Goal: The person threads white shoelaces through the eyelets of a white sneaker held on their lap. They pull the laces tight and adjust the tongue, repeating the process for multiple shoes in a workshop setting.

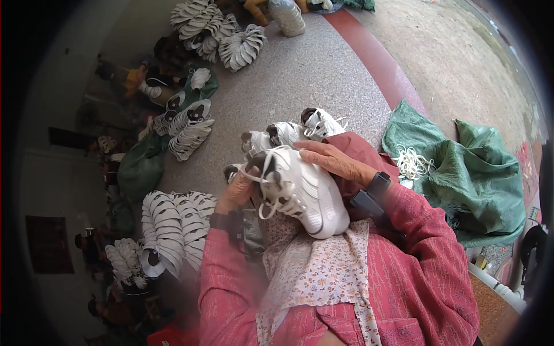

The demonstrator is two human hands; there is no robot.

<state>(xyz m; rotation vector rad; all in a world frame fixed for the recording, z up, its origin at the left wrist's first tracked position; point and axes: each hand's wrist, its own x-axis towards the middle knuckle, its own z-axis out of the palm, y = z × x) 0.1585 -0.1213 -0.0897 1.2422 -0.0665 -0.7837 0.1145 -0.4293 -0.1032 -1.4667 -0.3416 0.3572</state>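
Note:
A white sneaker [314,193] with loosely threaded laces is tilted over my lap, its rounded end toward me. My left hand [235,191] is closed on its left side, by the dark lining and the lace; part of the thumb and fingers is hidden. My right hand [333,159] lies along the shoe's far right side, fingers fairly straight and pressed to it. Just beyond the held shoe stand more white sneakers: one [322,124] with its laces showing, another [284,134] beside it, and a third [254,141] farther left.
A bundle of white laces [412,163] lies on a green sack [479,184] at my right. Stacked white shoe uppers [167,228] stand at my left, with more stacks [193,124] farther off. A large clear container [287,17] stands at the back. People sit along the left.

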